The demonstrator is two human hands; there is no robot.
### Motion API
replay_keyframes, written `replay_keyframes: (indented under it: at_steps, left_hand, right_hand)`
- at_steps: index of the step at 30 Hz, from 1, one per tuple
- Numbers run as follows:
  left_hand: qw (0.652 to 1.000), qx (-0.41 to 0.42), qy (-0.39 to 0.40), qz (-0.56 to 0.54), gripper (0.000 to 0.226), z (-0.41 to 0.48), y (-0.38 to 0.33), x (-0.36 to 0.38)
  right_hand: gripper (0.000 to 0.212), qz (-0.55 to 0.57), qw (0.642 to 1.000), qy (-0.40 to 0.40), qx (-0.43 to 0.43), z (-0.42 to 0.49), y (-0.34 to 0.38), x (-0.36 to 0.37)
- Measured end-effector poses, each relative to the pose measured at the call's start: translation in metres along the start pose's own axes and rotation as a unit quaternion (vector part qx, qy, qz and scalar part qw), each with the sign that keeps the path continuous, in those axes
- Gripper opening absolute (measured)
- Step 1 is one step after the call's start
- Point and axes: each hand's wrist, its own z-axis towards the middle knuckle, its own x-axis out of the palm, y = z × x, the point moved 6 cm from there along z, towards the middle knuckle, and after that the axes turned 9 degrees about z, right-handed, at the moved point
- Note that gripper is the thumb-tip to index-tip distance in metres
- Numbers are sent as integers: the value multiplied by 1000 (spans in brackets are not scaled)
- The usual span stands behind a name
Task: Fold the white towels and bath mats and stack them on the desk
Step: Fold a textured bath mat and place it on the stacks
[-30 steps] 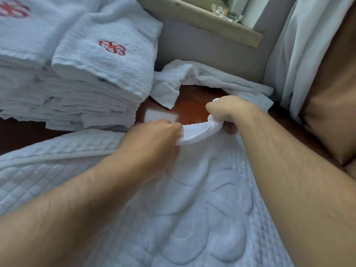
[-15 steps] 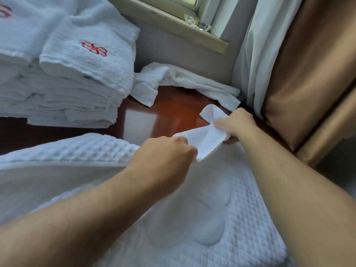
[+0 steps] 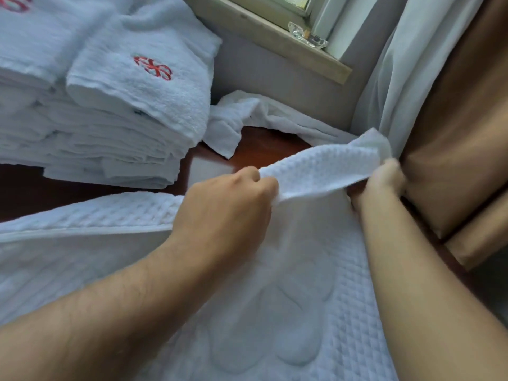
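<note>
Reaching forward from the bottom of the view, our two bare forearms run up over a white bath mat that lies spread across the near part of the table, its quilted surface showing a raised petal pattern. Our left hand is curled into a fist, knuckles up, closed on the mat's far edge. Our right hand, set further out and to the right, is also clenched on that same edge, though it is blurred and its fingers are hard to make out. Between the two hands the waffle-textured edge is lifted off the table and pulled into a band. Beyond it we see a bare strip of reddish-brown wood. On the left of the table stands a tall stack of folded white towels, the top one bearing a red emblem. Behind lies a crumpled white towel, against the wall below the windowsill. At right hang a white sheer curtain and a tan drape.
</note>
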Motion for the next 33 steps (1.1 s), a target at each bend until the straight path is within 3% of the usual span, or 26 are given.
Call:
replay_keyframes:
  at_steps: [2,4,6,10,14,16,19,20,21,22,23,25,26,27,29,31,33]
  left_hand:
    - [997,58,59,4,17,-5,-10,10]
    - [990,96,105,3,18,-11,-21,17]
    - [991,100,91,1,14,-13,-26,15]
    - [994,96,33,-28,28,-17,-28,7]
    - [990,106,-15,-93,34,-13,-20,-6]
    - [985,132,-4,-113,32,-10,-18,-7]
    - [983,113,13,-144,34,-6,-12,-5]
    - [985,95,7,-144,34,-6,-9,-4]
    - [989,73,-3,-132,33,-5,-6,-4]
    - [992,47,-11,-116,32,-3,-1,-3]
    - [995,19,-14,-102,32,-1,4,-1]
    - [997,-29,0,-75,31,3,17,9]
    - [997,-47,8,-61,31,3,25,15]
    - [997,-61,11,-47,31,4,31,18]
    - [996,-80,20,-16,30,4,42,24]
    - [996,-89,27,-8,25,5,46,24]
    - [996,-89,14,-17,28,7,45,19]
  right_hand:
    - [35,-133,990,0,54,-6,-15,-19]
    - [46,-319,947,16,32,-4,-14,-25]
    - [59,-414,909,45,-21,1,-1,-12]
    - [61,-615,769,114,-134,-1,22,50]
    - [70,-763,625,164,-36,-9,11,100]
    - [74,-796,574,193,15,-13,-1,116]
    - [41,-823,521,225,34,-18,-29,133]
    - [29,-818,526,232,33,-18,-38,134]
    - [22,-797,556,235,35,-17,-45,134]
    - [20,-748,621,229,45,-13,-49,134]
    - [18,-664,717,204,62,-6,-50,135]
    - [15,-402,907,97,87,8,-43,128]
    - [16,-254,963,29,82,12,-38,120]
    - [18,-131,989,-25,61,16,-33,110]
    - [22,-7,996,-79,26,16,-27,89]
    - [17,51,994,-86,51,9,-33,69]
    - [14,7,994,-53,91,5,-42,48]
